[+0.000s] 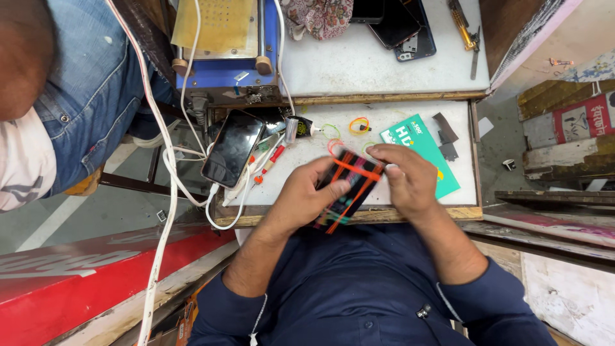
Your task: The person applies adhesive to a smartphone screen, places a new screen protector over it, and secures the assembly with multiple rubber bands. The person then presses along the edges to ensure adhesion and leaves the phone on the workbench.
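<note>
Phone (346, 189) wrapped in rubber bands (357, 168), gripped by left hand (306, 194) and pinched at top by right hand (408, 179) over bench edge (410, 213); a stretched band could probably snap off.

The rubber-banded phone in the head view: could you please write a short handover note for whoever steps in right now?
Left hand: grips the dark phone from its left side.
Right hand: fingers on the phone's upper right edge, by the orange rubber bands.
Phone is held over the white tray's front edge.
Done: several bands are already round it.
Left: loose bands lie on the tray; a second phone, cabled, lies at left.
</note>
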Motion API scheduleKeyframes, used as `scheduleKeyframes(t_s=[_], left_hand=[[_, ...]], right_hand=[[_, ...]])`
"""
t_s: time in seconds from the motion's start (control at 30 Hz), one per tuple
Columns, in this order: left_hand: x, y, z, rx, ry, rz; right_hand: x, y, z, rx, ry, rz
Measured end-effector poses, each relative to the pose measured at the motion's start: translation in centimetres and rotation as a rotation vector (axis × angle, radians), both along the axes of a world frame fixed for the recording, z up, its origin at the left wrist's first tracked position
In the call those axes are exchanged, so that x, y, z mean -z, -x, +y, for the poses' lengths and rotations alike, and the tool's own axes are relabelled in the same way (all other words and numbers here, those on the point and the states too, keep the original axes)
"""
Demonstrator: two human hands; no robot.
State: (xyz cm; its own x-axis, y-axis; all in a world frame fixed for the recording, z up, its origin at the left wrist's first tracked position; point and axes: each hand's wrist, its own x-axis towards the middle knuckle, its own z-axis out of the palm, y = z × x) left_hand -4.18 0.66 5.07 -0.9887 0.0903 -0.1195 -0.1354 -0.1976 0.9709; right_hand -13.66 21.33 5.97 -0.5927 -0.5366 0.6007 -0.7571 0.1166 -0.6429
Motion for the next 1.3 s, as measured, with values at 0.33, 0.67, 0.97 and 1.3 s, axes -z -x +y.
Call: scheduleKeyframes(t_s=[0.33, 0.67, 0.97, 1.3], left_hand=[[-0.9, 0.3, -0.1, 0.304, 0.471, 0.12], [2.2, -0.2, -2.0, 0.089, 0.104, -0.059], [4.1, -2.5, -5.7, -0.399, -0.622, -0.07], [4.0, -3.5, -3.7, -0.363, -0.718, -0.034]], right_hand=[[1.9, 1.6, -0.1, -0.372, -0.298, -0.448], [3.5, 2.0, -0.2, -0.081, -0.112, -0.673], [2.0, 1.7, -2.4, 0.102, -0.644, -0.094], [3.1, 2.5, -4.3, 0.117, -0.9, 0.04]])
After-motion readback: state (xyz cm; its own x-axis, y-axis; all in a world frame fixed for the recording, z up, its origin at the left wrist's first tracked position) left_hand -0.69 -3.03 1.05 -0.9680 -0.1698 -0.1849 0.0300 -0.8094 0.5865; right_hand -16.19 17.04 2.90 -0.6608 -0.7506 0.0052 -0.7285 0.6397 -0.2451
